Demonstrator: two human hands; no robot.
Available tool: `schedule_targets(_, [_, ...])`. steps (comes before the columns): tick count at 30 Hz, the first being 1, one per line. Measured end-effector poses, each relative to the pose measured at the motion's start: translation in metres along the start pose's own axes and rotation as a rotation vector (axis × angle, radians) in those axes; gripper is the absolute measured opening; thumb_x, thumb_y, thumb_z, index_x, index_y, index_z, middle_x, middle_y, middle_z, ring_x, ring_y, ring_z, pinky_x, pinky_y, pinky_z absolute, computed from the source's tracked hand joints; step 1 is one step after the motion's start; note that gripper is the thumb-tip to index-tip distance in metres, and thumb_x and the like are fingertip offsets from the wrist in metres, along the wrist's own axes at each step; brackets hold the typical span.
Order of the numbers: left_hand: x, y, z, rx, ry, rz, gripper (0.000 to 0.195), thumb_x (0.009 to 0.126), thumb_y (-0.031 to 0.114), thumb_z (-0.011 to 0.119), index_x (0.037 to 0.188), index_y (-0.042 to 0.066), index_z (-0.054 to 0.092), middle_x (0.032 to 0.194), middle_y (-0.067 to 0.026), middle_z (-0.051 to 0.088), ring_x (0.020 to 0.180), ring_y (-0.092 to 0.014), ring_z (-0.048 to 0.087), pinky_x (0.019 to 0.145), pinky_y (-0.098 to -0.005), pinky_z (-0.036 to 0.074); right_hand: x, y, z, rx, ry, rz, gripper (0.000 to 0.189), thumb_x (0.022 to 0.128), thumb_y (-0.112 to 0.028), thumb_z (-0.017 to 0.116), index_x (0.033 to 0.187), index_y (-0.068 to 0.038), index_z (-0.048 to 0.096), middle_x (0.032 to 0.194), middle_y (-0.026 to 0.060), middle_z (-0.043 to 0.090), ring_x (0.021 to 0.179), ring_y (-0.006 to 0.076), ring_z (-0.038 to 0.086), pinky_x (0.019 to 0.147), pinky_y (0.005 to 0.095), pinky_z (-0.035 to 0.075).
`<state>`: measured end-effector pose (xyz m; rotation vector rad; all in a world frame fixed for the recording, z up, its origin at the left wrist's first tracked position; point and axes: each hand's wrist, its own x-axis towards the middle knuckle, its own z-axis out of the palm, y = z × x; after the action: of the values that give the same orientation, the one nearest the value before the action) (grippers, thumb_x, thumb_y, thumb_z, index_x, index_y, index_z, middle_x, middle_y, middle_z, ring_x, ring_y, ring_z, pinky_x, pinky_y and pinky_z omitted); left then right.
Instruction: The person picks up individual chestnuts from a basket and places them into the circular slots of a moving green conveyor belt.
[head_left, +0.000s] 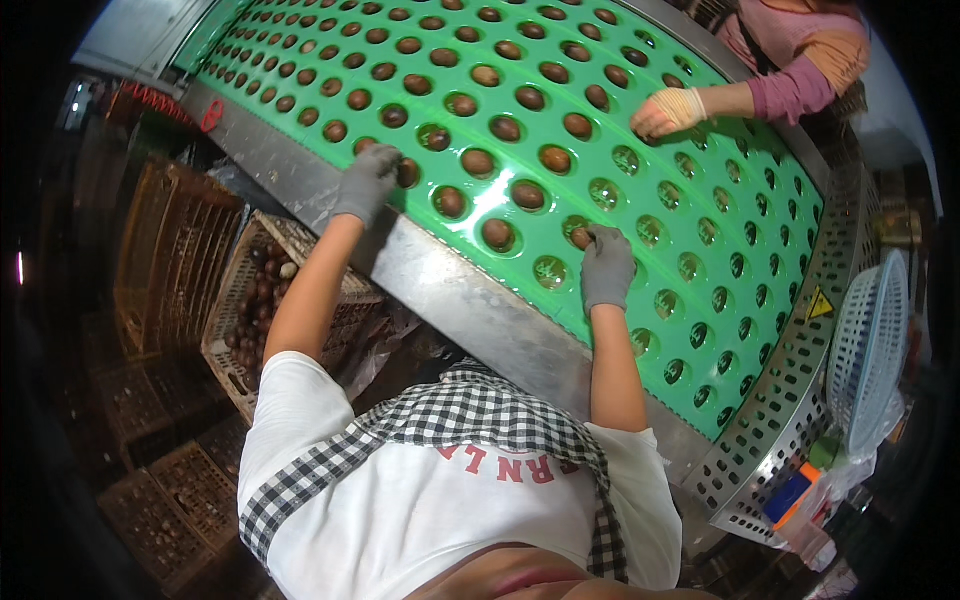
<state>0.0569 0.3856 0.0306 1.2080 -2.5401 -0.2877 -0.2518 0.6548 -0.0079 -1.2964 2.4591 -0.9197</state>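
A green belt (540, 300) with rows of round cups spreads before me, and round brown-purple fruits that look like passion fruit (478, 162) sit singly in many cups. My left hand (367, 180), in a grey glove, is over the near edge of the belt. Its fingers are curled between two fruits, and the glove hides whether it grips one. In another grey glove, my right hand (607, 266) has its fingertips on a fruit (580, 235) at a cup. Left of that hand is a cup (550, 272) without fruit, as are many cups to the right.
A metal rail (450, 277) borders the belt on my side. Below it stands a plastic crate (225, 337) of fruit, near other crates (169, 255). Across the belt, a co-worker's gloved hand (670, 112) touches a fruit. Plastic baskets (870, 352) hang beside the perforated metal guard (787, 405).
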Motion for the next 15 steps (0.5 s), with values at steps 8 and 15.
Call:
schedule_targets(8, [0.006,0.034,-0.01,0.464,-0.32,-0.234,0.023,0.086,0.02,0.056,0.106,0.015,0.068,0.116,-0.0127,0.061,0.111,-0.032,0.059,0.088,-0.0442,0.052,-0.015,-0.097,0.043,0.025,-0.264,-0.19,0.031,0.079,-0.02,0.065,0.108,-0.009,0.064,0.109,0.015,0.063,0.098,0.0362,0.06,0.086,0.0476,0.049])
schedule_targets(15, [-0.005,0.039,-0.002,0.312,-0.128,-0.116,0.026,0.087,0.029,0.06,0.107,0.014,0.064,0.116,-0.0111,0.058,0.111,-0.03,0.058,0.089,-0.0426,0.051,-0.024,-0.075,0.055,0.189,-0.12,-0.145,0.032,0.077,-0.02,0.066,0.105,-0.006,0.063,0.107,0.0177,0.062,0.1,0.038,0.059,0.089,0.047,0.048])
